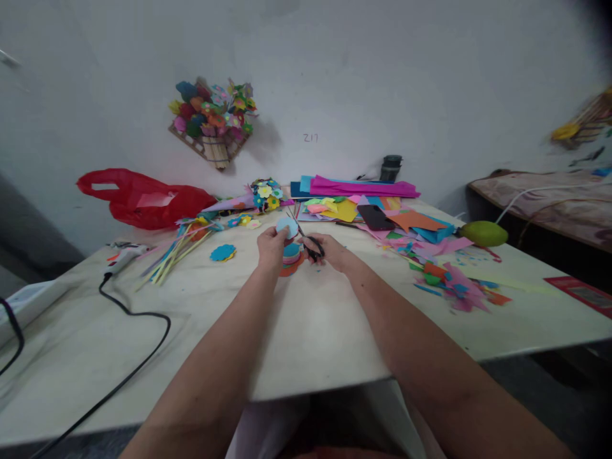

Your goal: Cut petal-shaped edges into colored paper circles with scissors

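Pinched in my left hand [271,247] is a light blue paper circle [287,227]. My right hand [329,250] grips black-handled scissors [314,247], their blades pointing up and away beside the circle's right edge. Whether the blades touch the paper I cannot tell. On the table below and between my hands lies a stack of round paper pieces [291,262] in blue, pink and orange, partly covered by my fingers. To the left of my left hand sit blue scalloped paper shapes [222,252] with yellow ones beneath.
A glue gun [125,258] with a black cord and a red plastic bag [143,201] are on the left. Paper strips [174,255] lie nearby. Coloured sheets [363,187], a phone [375,217] and scraps [454,284] spread across the right. Paper flowers [266,193] stand at the back.
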Demonstrator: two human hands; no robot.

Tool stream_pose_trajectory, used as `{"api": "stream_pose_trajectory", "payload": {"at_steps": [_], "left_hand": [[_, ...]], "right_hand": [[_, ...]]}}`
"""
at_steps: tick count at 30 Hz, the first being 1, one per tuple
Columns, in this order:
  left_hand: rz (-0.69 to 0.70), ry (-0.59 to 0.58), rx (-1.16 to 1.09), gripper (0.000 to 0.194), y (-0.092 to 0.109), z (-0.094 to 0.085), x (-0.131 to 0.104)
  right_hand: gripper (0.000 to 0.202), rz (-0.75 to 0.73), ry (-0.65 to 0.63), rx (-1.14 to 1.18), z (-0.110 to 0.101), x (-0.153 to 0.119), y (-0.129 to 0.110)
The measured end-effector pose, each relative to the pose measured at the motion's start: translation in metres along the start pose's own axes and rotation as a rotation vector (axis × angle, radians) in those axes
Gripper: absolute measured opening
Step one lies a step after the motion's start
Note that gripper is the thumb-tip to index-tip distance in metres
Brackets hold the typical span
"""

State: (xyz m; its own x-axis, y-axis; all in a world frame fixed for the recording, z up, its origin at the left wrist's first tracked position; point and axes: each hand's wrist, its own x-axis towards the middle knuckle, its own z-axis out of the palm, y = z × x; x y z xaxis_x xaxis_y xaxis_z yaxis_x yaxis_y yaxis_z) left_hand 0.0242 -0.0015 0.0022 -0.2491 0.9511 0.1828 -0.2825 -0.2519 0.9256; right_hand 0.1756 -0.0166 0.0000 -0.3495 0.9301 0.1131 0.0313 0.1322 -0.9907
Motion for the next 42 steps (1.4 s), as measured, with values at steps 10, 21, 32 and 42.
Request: {"api": "stream_pose_trajectory", "payload": {"at_steps": [10, 21, 32, 42], "left_hand": [[-0.063, -0.147, 0.027, 0.02, 0.004, -0.009, 0.004], [-0.183, -0.354, 0.073, 0.026, 0.011, -0.032, 0.01], [-0.169, -0.433, 0.203, 0.026, 0.013, -0.05, 0.017], [-0.144, -0.514, 0.278, 0.023, 0.02, -0.059, 0.021]], "right_hand": [[0.032, 0.0, -0.085, 0.022, -0.012, -0.002, 0.002], [0.038, 0.155, -0.298, -0.11, -0.045, -0.01, -0.005], [0.028, 0.185, -0.302, -0.275, -0.053, -0.016, -0.015], [0.033, 0.272, -0.297, -0.438, -0.058, -0.012, -0.012]]}}
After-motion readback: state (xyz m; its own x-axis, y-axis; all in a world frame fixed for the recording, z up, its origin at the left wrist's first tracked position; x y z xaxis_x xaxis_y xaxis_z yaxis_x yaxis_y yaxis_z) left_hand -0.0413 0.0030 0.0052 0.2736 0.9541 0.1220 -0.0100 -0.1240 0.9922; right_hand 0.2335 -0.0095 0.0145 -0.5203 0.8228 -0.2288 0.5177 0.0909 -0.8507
